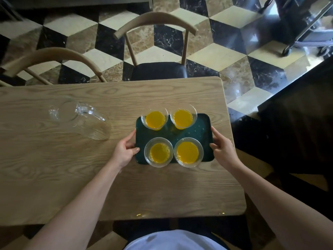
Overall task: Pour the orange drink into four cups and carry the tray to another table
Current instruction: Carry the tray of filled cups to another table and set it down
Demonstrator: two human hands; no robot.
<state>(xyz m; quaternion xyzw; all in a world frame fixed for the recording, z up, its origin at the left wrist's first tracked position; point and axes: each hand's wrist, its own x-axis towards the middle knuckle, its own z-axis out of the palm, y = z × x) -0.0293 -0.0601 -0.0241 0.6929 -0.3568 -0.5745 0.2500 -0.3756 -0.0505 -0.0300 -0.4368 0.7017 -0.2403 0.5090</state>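
Looking down from the head camera: the left hand (124,150) grips the left edge of a dark green tray (204,123), the right hand (222,147) its right edge, near the desk's (162,186) right edge. Four cups (155,119) of orange drink stand on it. An empty glass pitcher (79,118) stands toward the desk's left.

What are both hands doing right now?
Left hand: grips the left edge of the tray.
Right hand: grips the tray's right edge.
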